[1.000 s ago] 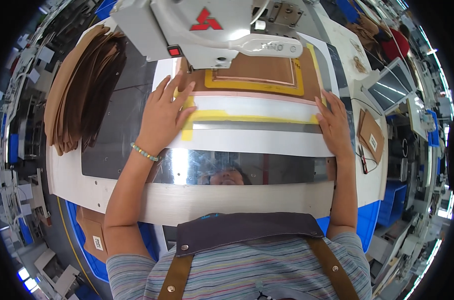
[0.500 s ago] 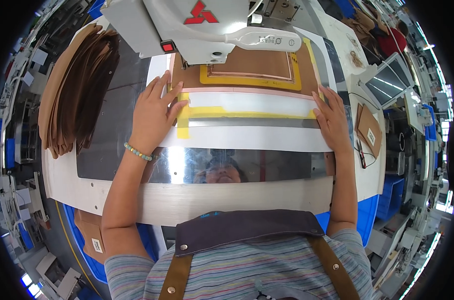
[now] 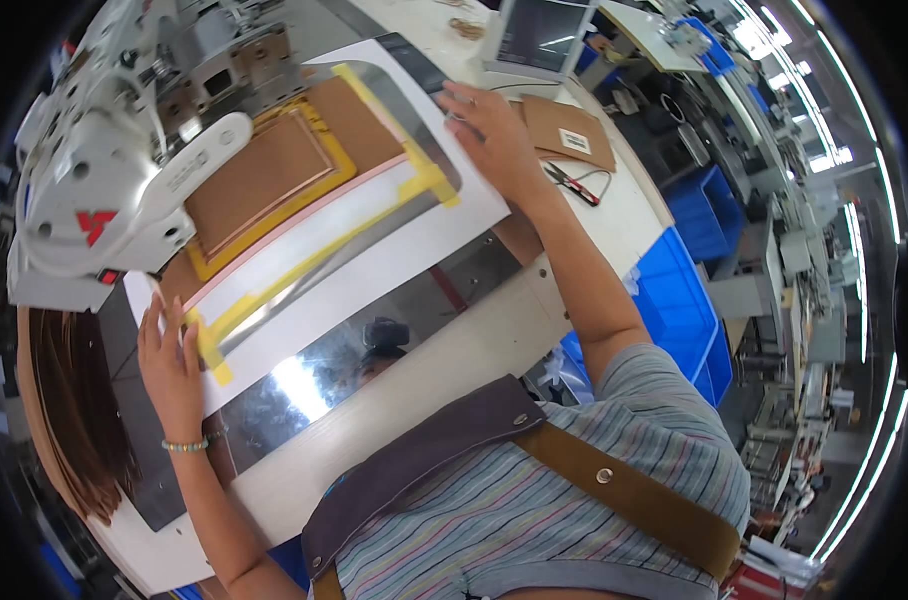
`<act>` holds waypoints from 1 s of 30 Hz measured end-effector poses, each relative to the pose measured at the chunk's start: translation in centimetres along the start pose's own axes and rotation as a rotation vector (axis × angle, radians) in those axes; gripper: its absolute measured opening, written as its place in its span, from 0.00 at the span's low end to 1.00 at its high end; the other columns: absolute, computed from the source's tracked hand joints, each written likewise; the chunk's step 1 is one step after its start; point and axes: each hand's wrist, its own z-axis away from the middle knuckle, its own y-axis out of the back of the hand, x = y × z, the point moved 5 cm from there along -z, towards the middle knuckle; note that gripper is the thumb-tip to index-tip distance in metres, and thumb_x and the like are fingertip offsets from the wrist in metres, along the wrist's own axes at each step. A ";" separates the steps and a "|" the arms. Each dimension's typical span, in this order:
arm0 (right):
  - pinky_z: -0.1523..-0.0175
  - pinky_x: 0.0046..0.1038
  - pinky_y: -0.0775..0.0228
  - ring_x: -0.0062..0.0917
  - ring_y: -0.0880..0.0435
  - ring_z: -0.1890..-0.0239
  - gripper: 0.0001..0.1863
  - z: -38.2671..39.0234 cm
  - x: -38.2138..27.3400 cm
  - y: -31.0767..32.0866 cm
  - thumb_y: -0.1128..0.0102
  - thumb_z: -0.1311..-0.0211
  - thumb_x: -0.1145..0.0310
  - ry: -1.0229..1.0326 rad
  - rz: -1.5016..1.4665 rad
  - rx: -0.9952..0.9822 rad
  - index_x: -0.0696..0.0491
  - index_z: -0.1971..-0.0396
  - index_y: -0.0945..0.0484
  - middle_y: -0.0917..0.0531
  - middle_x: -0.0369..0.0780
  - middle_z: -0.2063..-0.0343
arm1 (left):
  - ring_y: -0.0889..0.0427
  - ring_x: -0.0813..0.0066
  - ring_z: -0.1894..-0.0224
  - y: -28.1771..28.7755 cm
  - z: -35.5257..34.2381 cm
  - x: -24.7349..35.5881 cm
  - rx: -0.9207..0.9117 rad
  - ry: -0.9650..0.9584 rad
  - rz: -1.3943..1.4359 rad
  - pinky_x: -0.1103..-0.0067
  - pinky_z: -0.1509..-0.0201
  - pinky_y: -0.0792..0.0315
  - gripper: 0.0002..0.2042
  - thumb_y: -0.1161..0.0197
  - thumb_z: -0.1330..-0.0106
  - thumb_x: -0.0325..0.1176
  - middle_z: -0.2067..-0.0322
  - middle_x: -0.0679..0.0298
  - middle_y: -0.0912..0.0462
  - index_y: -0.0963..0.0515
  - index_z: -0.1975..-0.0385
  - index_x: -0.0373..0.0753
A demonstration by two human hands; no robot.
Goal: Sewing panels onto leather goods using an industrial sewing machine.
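Note:
My left hand [image 3: 171, 352] rests with fingers apart at the left end of a flat template with yellow tape [image 3: 437, 182] along its near side and corners. A brown panel [image 3: 362, 112] lies in the template, edged by a pink strip. On top of it sits a yellow frame [image 3: 342, 166], partly under the head of a white sewing machine [image 3: 94, 175]. My right hand [image 3: 496, 140] is open beyond the right edge of the white sheet [image 3: 459, 222] under the template. Its fingertips are near that edge; whether they touch it I cannot tell.
A shiny metal plate [image 3: 424, 305] is set in the table in front. Brown pieces [image 3: 79, 420] are stacked at left. At right lie labelled brown pieces [image 3: 549, 120], thread snips [image 3: 577, 187] and a screen [image 3: 536, 38]. A blue bin [image 3: 669, 305] stands below the table edge.
The view has swung to the right and tilted. My right hand has left the template's near right corner, moving outward and farther along the sheet's edge. My left hand stays at the left end.

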 end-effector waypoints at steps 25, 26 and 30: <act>0.55 0.29 0.24 0.24 0.19 0.62 0.12 -10.7 -4.8 -4.9 0.31 0.29 0.65 -0.078 -0.361 -0.322 0.51 0.49 0.13 0.14 0.35 0.60 | 0.26 0.35 0.36 -1.5 -7.2 -2.4 -0.123 -0.101 0.227 0.57 0.30 0.30 0.15 0.35 0.26 0.31 0.45 0.39 0.20 0.19 0.48 0.24; 0.53 0.37 0.21 0.34 0.15 0.58 0.12 -10.9 -6.7 -8.2 0.34 0.30 0.68 0.161 -0.188 -0.221 0.49 0.49 0.12 0.13 0.40 0.58 | 0.26 0.36 0.36 -2.3 -7.9 -2.4 -0.107 -0.114 0.224 0.57 0.30 0.30 0.15 0.35 0.26 0.30 0.44 0.40 0.20 0.18 0.48 0.25; 0.49 0.41 0.17 0.42 0.11 0.52 0.11 -11.5 -13.7 -16.9 0.33 0.43 0.76 0.214 -0.174 -0.358 0.55 0.61 0.09 0.10 0.47 0.60 | 0.25 0.38 0.36 -4.2 -8.7 -3.3 -0.037 -0.136 0.238 0.58 0.31 0.30 0.16 0.38 0.22 0.34 0.40 0.41 0.20 0.17 0.43 0.29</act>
